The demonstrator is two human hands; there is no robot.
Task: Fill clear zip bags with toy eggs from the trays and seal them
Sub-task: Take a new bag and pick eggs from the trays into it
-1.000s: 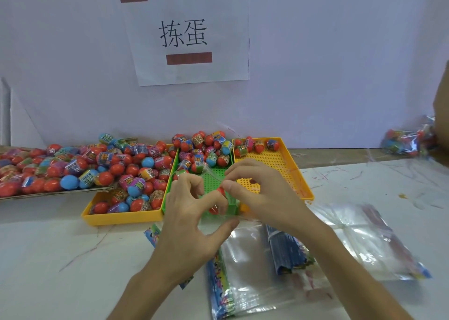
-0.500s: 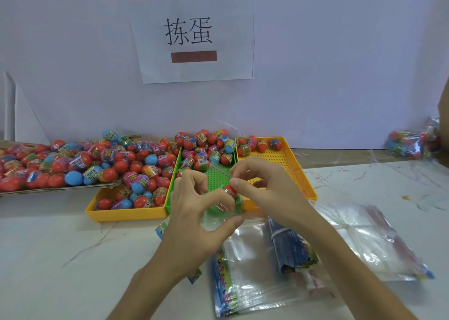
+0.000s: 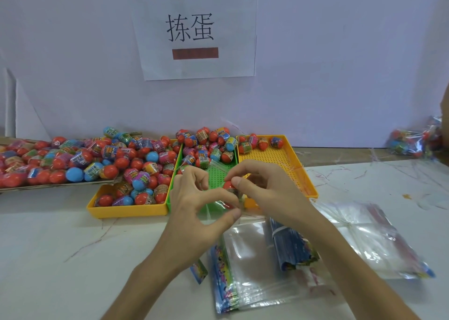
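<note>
A red egg [image 3: 228,185] has been raised to the mouth of the bag [image 3: 213,210], clamped in the grip of the right hand [image 3: 267,193]. The bag is pinched open by the left hand [image 3: 194,205], so filling is judged under way.

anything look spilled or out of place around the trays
Yes. Toy eggs are heaped above the rim of the left yellow tray and merge with the pile on the flat board to its left. Small scraps, apparently plastic, litter the table right of the trays. Nothing looks broken.

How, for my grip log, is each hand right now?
Left hand: pinching the clear bag.
Right hand: holding a red egg.
</note>
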